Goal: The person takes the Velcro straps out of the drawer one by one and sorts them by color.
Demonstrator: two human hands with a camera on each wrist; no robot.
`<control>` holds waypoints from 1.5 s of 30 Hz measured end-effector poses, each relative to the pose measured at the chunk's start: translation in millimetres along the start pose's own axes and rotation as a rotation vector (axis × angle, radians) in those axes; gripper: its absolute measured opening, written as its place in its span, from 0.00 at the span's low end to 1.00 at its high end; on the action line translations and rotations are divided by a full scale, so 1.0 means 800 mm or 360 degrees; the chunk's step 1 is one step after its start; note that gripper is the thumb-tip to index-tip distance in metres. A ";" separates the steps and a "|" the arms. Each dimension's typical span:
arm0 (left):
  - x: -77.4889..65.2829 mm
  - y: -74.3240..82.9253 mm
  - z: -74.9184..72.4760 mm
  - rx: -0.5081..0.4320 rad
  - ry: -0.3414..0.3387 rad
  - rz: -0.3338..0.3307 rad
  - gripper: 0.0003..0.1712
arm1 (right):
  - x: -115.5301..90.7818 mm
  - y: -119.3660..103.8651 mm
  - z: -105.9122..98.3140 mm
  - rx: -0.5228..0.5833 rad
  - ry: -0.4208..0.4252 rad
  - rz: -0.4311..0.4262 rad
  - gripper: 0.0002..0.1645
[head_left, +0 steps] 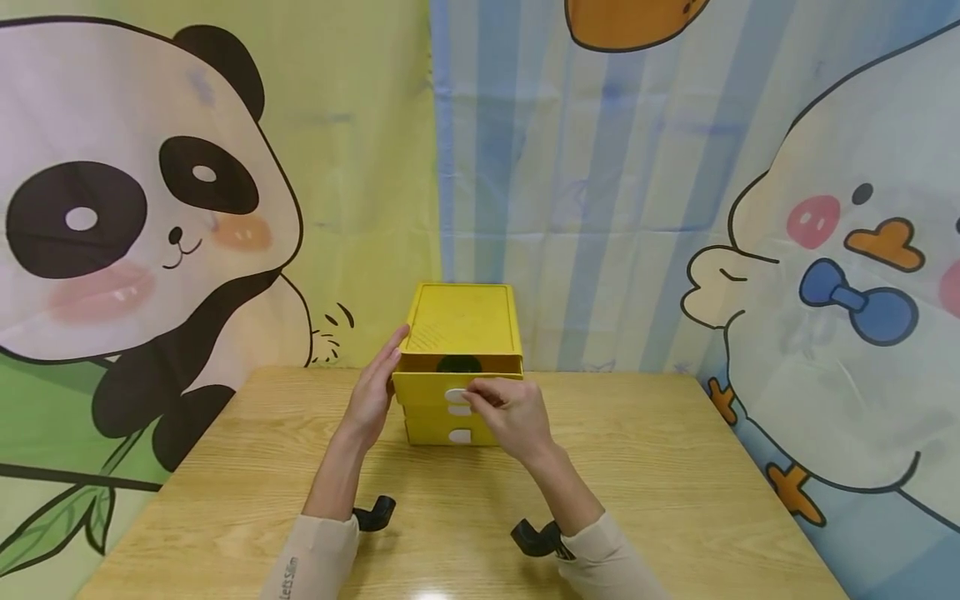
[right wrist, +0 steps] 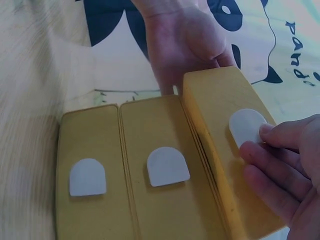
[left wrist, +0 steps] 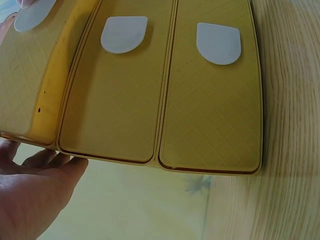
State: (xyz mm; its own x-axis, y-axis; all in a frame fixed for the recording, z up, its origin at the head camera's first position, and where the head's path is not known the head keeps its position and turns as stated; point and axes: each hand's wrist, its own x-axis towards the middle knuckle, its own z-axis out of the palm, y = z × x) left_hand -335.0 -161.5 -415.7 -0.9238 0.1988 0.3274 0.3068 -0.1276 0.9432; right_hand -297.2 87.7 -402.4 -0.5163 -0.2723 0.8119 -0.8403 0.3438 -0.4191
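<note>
A small yellow drawer cabinet [head_left: 467,317] with three stacked drawers stands on the table. Its top drawer [right wrist: 220,105] is pulled partway out, while the middle drawer [left wrist: 112,95] and bottom drawer [left wrist: 212,115] sit closed. My right hand [head_left: 517,414] pinches the white rounded tab handle [right wrist: 245,125] of the top drawer between thumb and fingers. Along the cabinet's left side, my left hand [head_left: 372,396] rests with its fingers extended against the wall. Something dark green [head_left: 459,364] shows through the gap above the top drawer's front; its kind cannot be made out.
The wooden table [head_left: 645,475] extends around the cabinet on both sides and in front. Behind it hangs a printed curtain [head_left: 360,208] with a panda and a white bird. Black wrist mounts [head_left: 536,538] stick out below both hands.
</note>
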 end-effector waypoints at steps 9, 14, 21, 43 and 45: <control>0.001 0.002 0.000 0.0048 0.0009 0.0012 0.33 | 0.006 -0.017 -0.011 -0.0307 -0.0105 -0.0127 0.03; 0.000 0.003 0.002 0.0058 0.0005 0.0008 0.32 | 0.006 -0.027 -0.020 -0.0270 -0.0214 -0.0052 0.02; 0.000 0.005 0.001 0.0043 0.0010 0.0004 0.33 | 0.009 -0.046 -0.029 -0.0294 -0.0371 0.0052 0.03; -0.002 0.008 0.004 0.0025 0.0009 -0.0039 0.32 | 0.005 -0.087 -0.045 -0.0380 -0.0571 0.0197 0.03; -0.003 0.008 0.004 0.0018 0.0016 -0.0040 0.32 | 0.005 -0.088 -0.045 -0.0410 -0.0573 0.0177 0.03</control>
State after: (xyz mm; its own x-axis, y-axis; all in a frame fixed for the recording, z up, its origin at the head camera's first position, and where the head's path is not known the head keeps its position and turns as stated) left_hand -330.4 -159.7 -410.4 -0.9334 0.1922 0.3029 0.2858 -0.1119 0.9517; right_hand -233.8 94.5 -355.2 -0.6638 -0.5006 0.5557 -0.7317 0.5887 -0.3436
